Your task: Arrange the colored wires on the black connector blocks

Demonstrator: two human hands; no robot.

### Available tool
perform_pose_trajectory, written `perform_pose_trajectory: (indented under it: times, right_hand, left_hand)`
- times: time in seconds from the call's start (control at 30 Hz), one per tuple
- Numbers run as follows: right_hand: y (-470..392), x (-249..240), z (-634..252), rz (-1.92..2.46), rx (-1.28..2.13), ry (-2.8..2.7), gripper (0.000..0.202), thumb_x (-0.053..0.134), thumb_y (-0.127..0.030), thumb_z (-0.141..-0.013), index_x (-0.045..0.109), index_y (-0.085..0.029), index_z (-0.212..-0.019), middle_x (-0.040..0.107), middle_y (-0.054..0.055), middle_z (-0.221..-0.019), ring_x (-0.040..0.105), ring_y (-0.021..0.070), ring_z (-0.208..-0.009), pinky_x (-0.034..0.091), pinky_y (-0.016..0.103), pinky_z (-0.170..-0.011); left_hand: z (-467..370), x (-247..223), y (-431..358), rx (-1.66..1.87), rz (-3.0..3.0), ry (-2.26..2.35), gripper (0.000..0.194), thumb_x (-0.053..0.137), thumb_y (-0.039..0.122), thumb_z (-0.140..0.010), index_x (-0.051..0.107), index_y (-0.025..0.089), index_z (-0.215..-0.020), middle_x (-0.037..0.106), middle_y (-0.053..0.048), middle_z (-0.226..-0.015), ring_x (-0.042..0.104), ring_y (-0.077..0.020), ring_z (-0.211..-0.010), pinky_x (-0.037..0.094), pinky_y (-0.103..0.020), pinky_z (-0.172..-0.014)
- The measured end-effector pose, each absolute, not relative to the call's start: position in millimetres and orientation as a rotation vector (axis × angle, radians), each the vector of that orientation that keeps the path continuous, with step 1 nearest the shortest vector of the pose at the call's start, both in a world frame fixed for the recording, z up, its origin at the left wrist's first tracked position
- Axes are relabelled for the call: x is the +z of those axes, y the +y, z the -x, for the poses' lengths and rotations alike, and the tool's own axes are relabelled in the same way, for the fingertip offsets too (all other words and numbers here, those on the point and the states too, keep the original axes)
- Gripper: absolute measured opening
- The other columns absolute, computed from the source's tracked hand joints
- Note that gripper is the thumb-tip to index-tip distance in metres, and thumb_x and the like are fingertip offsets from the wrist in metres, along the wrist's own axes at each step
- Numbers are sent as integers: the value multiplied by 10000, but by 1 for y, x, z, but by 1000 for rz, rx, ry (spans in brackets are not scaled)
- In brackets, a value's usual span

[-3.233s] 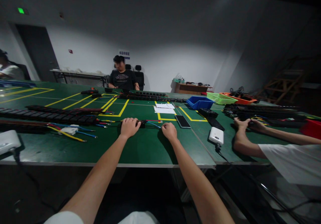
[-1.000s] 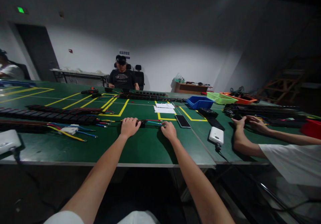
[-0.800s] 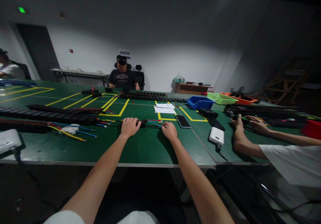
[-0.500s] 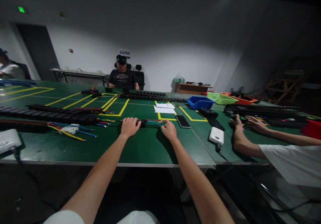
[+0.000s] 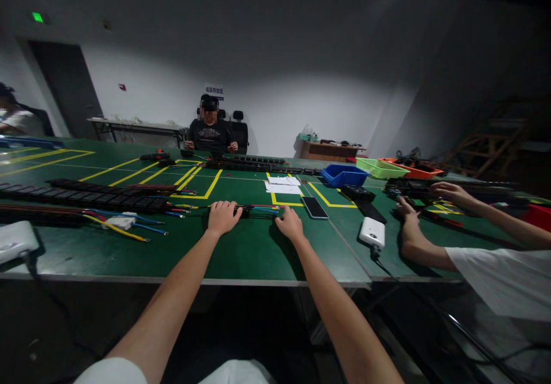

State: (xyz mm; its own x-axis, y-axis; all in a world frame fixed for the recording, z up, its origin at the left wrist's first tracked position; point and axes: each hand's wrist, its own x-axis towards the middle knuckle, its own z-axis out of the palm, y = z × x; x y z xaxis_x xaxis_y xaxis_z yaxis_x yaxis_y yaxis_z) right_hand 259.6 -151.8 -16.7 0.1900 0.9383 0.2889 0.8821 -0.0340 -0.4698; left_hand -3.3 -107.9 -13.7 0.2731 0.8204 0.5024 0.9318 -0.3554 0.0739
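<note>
My left hand (image 5: 224, 217) lies with curled fingers over a black cable bundle (image 5: 243, 210) on the green table (image 5: 253, 258). Red, yellow and blue wires (image 5: 263, 209) run out of it to the right. At their tips is my right hand (image 5: 290, 222), its thumb and fingers drawn together; the exact grip there is too small to see clearly. Left of my hands lie black cable chains (image 5: 107, 198) with coloured wires ending in ring terminals (image 5: 146, 239). A phone (image 5: 314, 207) rests just right of my right hand.
White papers (image 5: 283, 185) and a blue bin (image 5: 344, 175) are farther back, beside green (image 5: 381, 168) and orange trays (image 5: 415, 169). A white corded device (image 5: 372, 233) lies to the right. A co-worker's hands (image 5: 408, 209) handle black parts there. Another person (image 5: 210, 128) sits opposite.
My hands stay nearly in place. The co-worker's farther hand on the right has moved up and away along the black parts. The person opposite has raised their hands slightly.
</note>
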Motion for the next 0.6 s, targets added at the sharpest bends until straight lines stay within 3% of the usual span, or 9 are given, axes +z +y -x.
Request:
perform_pose_trajectory:
  times: [0.1, 0.23, 0.37, 0.53, 0.6]
  right_hand:
    - [-152, -16, -260, 1912, 124, -1671, 409, 549, -258, -912, 589, -221, -1317, 659, 69, -1070, 632, 206, -965, 455, 286, -816]
    - [-152, -15, -260, 1916, 134, -1679, 260, 571, -267, -908, 697, -232, -1134, 666, 57, -1010, 636, 200, -929, 456, 278, -799]
    - [-153, -14, -260, 1929, 95, -1627, 304, 534, -261, -928, 683, -217, -1189, 665, 80, -1077, 636, 209, -965, 458, 284, -807]
    - [-154, -13, -261, 1925, 96, -1645, 225, 534, -259, -933, 752, -222, -973, 679, 79, -1031, 637, 207, -959, 450, 270, -789]
    - [-154, -13, -261, 1919, 90, -1644, 243, 527, -248, -936, 744, -216, -1040, 679, 80, -1040, 634, 203, -964, 448, 264, -785]
  left_hand:
    - [3, -15, -108, -686, 2299, -1616, 347, 608, 431, -988, 642, 167, -1210, 647, -102, -1250, 626, -251, -1139, 511, -505, -1007]
    - [4, -14, -107, -676, 2308, -1603, 351, 617, 418, -986, 634, 166, -1230, 642, -104, -1262, 634, -247, -1125, 532, -492, -983]
    - [5, -13, -106, -672, 2315, -1603, 354, 621, 406, -985, 627, 167, -1246, 638, -105, -1268, 639, -243, -1112, 548, -480, -961]
    - [4, -12, -108, -679, 2323, -1613, 353, 619, 405, -987, 626, 171, -1251, 633, -107, -1281, 635, -245, -1124, 543, -484, -971]
    - [4, -12, -108, -682, 2325, -1619, 353, 618, 406, -987, 627, 172, -1251, 632, -108, -1285, 633, -247, -1129, 540, -487, -976]
